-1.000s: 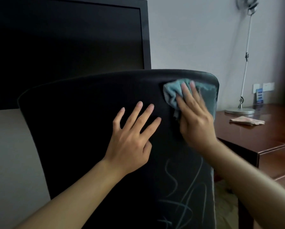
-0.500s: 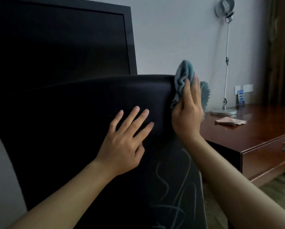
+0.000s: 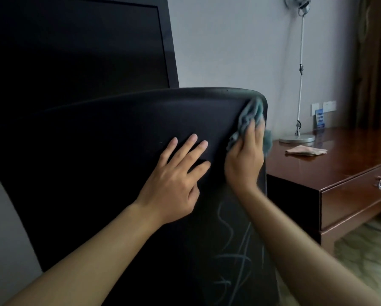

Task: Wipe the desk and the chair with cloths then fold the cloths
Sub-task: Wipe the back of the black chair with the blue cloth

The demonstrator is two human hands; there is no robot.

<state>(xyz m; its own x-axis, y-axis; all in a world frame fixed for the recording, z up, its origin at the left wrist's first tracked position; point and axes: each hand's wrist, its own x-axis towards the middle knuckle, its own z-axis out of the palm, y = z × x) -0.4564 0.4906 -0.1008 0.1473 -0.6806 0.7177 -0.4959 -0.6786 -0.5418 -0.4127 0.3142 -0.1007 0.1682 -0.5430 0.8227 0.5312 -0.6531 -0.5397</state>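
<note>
The black chair back (image 3: pixel 110 155) fills the middle of the view, with pale chalk-like scribbles low on its right side. My left hand (image 3: pixel 176 177) lies flat on it, fingers spread. My right hand (image 3: pixel 246 160) presses a bunched teal cloth (image 3: pixel 250 115) against the chair's upper right corner, fingers curled round the cloth. A folded pink cloth (image 3: pixel 305 150) lies on the dark wooden desk (image 3: pixel 339 164) to the right, away from both hands.
A silver desk lamp (image 3: pixel 297 138) stands at the back of the desk near wall sockets. The desk has a drawer with a metal pull (image 3: pixel 380 183). A large dark panel (image 3: pixel 74 51) leans on the wall behind the chair. Brown curtains hang far right.
My right hand has brought the teal cloth down from above the chair's top edge onto its upper right corner. My left hand stays flat on the chair back.
</note>
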